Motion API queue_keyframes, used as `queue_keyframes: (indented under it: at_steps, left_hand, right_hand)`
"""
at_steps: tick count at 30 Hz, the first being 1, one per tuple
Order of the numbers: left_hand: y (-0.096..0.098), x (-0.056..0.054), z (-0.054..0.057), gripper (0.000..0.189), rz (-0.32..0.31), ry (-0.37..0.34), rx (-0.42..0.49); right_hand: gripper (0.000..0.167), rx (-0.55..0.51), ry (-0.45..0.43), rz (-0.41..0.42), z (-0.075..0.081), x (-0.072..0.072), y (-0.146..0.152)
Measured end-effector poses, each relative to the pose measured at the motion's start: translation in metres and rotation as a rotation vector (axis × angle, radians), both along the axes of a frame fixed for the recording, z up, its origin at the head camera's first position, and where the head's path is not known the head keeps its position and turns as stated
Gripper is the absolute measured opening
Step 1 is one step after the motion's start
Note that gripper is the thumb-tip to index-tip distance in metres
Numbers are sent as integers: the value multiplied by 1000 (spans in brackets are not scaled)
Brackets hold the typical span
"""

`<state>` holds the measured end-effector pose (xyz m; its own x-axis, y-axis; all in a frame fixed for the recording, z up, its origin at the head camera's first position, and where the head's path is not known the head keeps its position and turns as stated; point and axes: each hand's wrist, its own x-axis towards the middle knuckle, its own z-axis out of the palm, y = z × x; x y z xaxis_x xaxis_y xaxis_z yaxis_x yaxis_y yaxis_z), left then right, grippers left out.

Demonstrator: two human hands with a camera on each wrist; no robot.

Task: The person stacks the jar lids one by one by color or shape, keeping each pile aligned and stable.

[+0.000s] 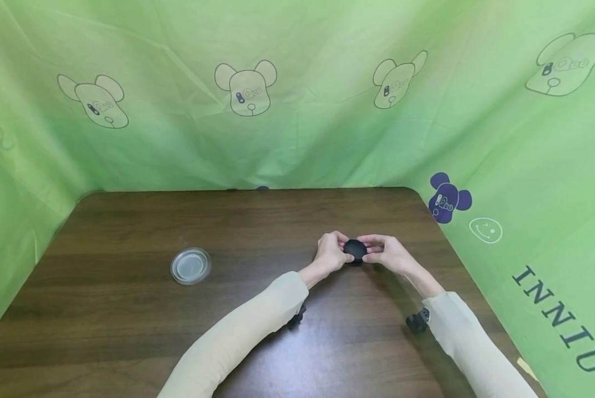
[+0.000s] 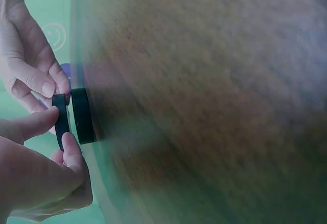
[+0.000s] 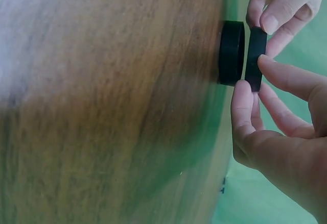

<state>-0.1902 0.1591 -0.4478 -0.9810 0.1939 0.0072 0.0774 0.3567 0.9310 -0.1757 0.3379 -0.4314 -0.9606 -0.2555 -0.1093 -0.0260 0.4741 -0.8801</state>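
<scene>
Both hands meet at the right half of the table around a round black lid [image 1: 355,250]. My left hand [image 1: 331,252] pinches the lid's rim from the left, thumb on the near side. From the opposite side my right hand [image 1: 389,255] holds the same rim between thumb and fingers. In the right wrist view the lid [image 3: 255,59] hangs level just over a short black round container [image 3: 231,53], with a thin gap between them. This container [image 2: 83,116] stands on the tabletop in the left wrist view; from the head view the lid covers it.
A shallow clear round plastic dish or cover [image 1: 190,266] lies left of the hands on the brown wooden table [image 1: 128,320]. Green printed curtain [image 1: 307,138] hangs along the back and sides. Small black cameras sit under both sleeves, near the wrists.
</scene>
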Motion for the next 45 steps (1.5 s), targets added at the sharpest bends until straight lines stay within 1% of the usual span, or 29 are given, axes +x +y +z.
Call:
queue_keyframes:
  at_steps: [6,9,14,19,26,37,45]
  left_hand:
    - [-2,0,2,36,-1,-9,3]
    - [-2,0,1,36,-5,-26,-1]
    - [-2,-2,-1,36,-16,-44,-19]
    - [-4,-2,0,37,-27,-33,-5]
    - [-4,-2,0,36,-36,-55,-2]
    - [-4,-1,-1,36,-42,-59,1]
    - [-5,-1,-1,36,-36,-77,-9]
  right_hand:
    - [48,32,7,-4,0,0,-2]
    - [48,42,20,1,-1,0,-1]
    - [48,31,15,3,-5,1,-1]
    - [49,23,25,-9,-6,0,-2]
    - [48,46,38,8,-6,0,0]
    - [47,42,63,8,-7,3,1]
    - [47,44,55,0,-7,5,-1]
